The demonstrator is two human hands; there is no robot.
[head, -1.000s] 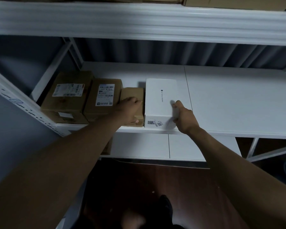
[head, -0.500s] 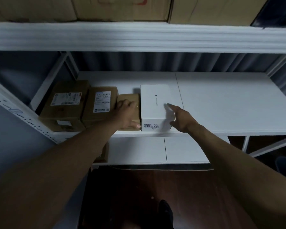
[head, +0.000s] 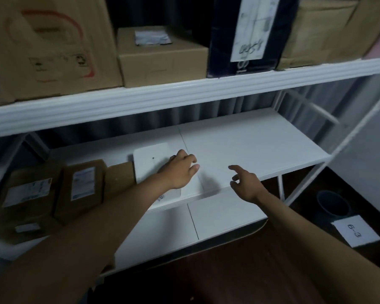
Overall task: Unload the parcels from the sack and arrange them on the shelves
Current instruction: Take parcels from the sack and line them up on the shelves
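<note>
White parcel [head: 150, 163] is sitting on the middle shelf [head: 250, 150] under the left hand [head: 179, 171], whose fingers are lying loosely across its top, gripping nothing; it is butting against the small brown parcel [head: 119, 178] on that hand's outer side. Right hand [head: 244, 183] is hovering apart, fingers relaxed and spread, holding nothing. Judgement: pressing flat while squaring the parcel's front edge with the row is keeping it from skewing.

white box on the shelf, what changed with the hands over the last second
The right hand let go of the white rectangular box and now hovers beside it; the left hand moved from the small brown cardboard box onto the white one. The boxes kept their row.
</note>
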